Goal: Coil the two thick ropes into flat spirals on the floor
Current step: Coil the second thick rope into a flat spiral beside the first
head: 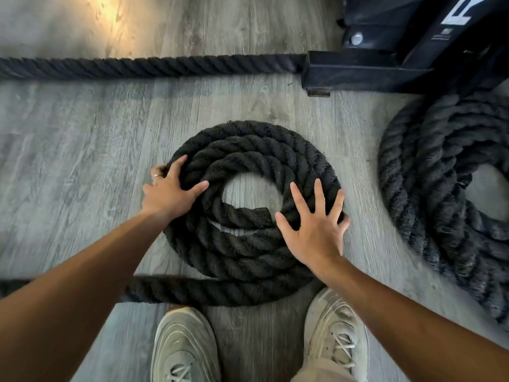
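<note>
Rope (248, 150) coiled flat; tail leftward

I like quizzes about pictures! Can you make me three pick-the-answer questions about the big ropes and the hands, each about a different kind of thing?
1. Where is the cut end of the rope being coiled?
A. In the middle of the spiral
B. Under a shoe
C. Inside the black frame

2. What colour are the shoes?
A. Red
B. Pale grey-white
C. Blue

3. What is the right hand doing?
A. Making a fist around the rope
B. Lying flat with fingers spread on the coil
C. Hanging in the air far from the rope

Answers:
1. A: the rope end lies inside the spiral, by its open centre.
2. B: both shoes are pale grey-white with laces.
3. B: the right hand rests open on the coil's right side; the left hand holds the left edge.
</note>
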The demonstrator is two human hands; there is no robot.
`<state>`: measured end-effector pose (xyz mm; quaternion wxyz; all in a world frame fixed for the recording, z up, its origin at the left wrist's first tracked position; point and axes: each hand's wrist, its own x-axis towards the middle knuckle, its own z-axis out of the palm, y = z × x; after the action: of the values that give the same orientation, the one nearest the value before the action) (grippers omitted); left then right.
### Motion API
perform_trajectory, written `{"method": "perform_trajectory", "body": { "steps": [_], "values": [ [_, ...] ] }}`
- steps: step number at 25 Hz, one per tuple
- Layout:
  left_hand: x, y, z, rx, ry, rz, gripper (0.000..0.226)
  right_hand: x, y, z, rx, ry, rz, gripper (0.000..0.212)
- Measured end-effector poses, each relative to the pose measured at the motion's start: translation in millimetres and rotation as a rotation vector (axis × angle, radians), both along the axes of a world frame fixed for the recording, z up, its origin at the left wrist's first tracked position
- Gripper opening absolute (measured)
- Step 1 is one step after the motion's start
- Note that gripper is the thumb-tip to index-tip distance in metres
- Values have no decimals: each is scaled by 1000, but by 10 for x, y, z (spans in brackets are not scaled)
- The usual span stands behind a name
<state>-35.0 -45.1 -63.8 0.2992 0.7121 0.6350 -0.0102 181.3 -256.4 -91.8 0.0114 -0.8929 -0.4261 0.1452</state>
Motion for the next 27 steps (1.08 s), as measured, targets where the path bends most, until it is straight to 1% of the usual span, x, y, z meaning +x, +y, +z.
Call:
{"method": "perform_trajectory", "body": {
  "steps": [2,5,7,8,10,11,13,14,16,17,19,20,23,25,27],
  "values": [
    [-91,-139,7,11,-5,64,86,235,158,45,-11,35,95,68],
    [-222,-503,-20,-25,-45,198,94,671,499,173,-35,92,287,56],
    [-270,-748,-47,-55,-76,268,101,838,741,256,-98,75,387,51],
    [-282,-825,-53,-72,-91,287,104,859,833,279,-122,72,398,50],
    [-281,-856,-53,-101,-120,320,103,764,905,306,-119,94,350,49],
    [-268,-816,-47,-107,-137,343,99,648,861,291,-94,98,303,50],
    [-235,-661,-38,-96,-153,378,87,292,604,196,-19,55,186,54],
    [-205,-536,-25,-84,-150,372,85,84,435,146,12,27,123,55],
    [-95,-235,29,-64,-139,309,87,-248,172,84,32,15,-8,63],
    [-20,-84,68,-58,-132,251,87,-336,122,70,29,35,-83,71],
    [124,147,114,-67,-81,105,87,-364,155,74,7,88,-203,85],
    [167,214,119,-83,-34,44,89,-345,196,78,-6,111,-228,89],
    [181,249,102,-124,68,-10,94,-270,259,63,-6,116,-200,89],
    [115,185,127,-133,89,31,97,-162,303,65,-22,106,-135,88],
    [23,63,157,-159,96,108,100,49,403,79,-59,98,-19,87]
  ]
}}
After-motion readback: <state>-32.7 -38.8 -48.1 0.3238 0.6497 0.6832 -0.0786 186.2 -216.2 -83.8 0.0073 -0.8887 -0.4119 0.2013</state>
